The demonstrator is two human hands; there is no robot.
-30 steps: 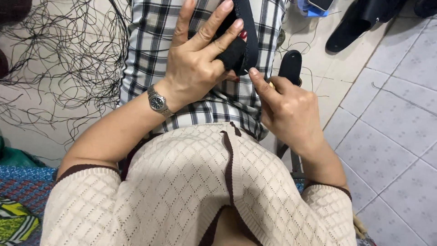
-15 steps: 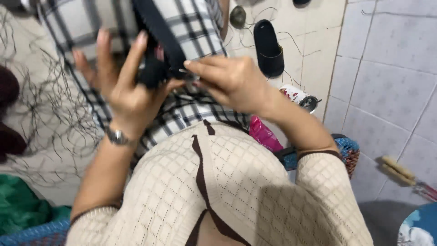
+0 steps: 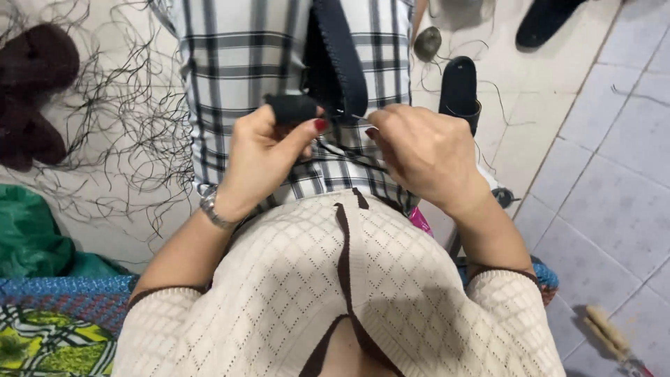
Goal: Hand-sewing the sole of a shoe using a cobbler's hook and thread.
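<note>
My left hand (image 3: pixel 262 157) pinches the rolled lower end of a dark navy fabric strap (image 3: pixel 338 56) between thumb and fingers; its nails are red and a silver watch (image 3: pixel 211 207) sits on the wrist. The strap runs up and away over my plaid-covered lap (image 3: pixel 230 63). My right hand (image 3: pixel 422 150) is closed just to the right of the strap's end, fingertips at a thin dark thread (image 3: pixel 349 153) that trails from it. The two hands almost touch above my lap.
Loose black threads (image 3: pixel 118 126) litter the pale floor at left, beside a dark brown cloth (image 3: pixel 35 91) and a green cloth (image 3: pixel 31 237). A black slipper (image 3: pixel 459 87) lies right of my lap, another (image 3: pixel 551 21) further off. A small brush (image 3: pixel 611 338) rests on the tiles.
The view has swung and steadied. My left hand went from spread flat over the strap to pinching its end. My right hand came in from the side to the strap's end.
</note>
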